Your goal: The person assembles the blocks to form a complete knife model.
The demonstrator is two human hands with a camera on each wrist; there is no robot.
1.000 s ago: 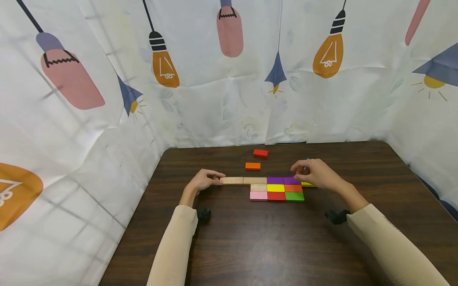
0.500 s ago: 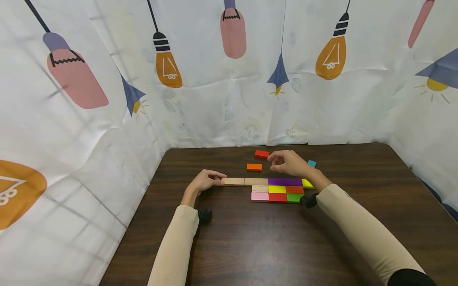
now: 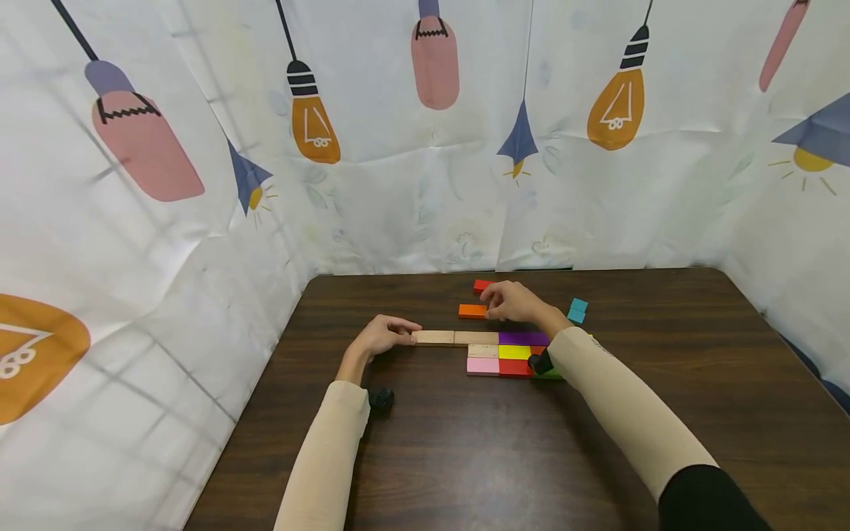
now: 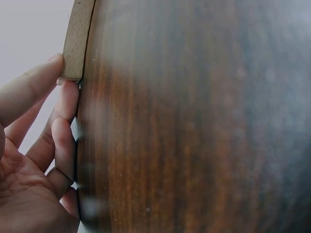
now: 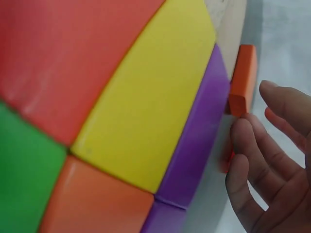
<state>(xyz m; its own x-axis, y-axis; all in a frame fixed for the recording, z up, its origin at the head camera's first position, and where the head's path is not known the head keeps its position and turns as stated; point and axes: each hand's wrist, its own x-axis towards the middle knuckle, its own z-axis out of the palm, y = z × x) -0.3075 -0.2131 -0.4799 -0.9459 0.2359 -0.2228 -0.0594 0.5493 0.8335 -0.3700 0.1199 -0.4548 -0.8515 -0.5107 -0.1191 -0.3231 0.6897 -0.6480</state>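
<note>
My left hand (image 3: 384, 335) pinches the left end of a plain wooden block (image 3: 433, 338); in the left wrist view the thumb lies against the end of that wooden block (image 4: 76, 46). A second plain block (image 3: 475, 338) continues the row, with purple blocks (image 3: 521, 338) after it. My right hand (image 3: 514, 301) reaches over the row, fingers loosely bent, beside an orange block (image 3: 471, 311). In the right wrist view a gap separates the thumb from the orange block (image 5: 243, 80), and the fingertips are close to its end. A red block (image 3: 482, 285) lies behind it, partly hidden by the hand.
Below the row sit a short plain block (image 3: 482, 351), yellow (image 3: 514, 352), pink (image 3: 482, 366) and red (image 3: 514, 368) blocks, and a green one (image 3: 548, 375) mostly behind the right wrist. Blue blocks (image 3: 578, 310) lie at the right. A patterned curtain (image 3: 425, 199) surrounds the dark table (image 3: 425, 457).
My right hand has moved left and away from the purple blocks to the orange block, uncovering the blue blocks. The left hand stays at the plain block's end.
</note>
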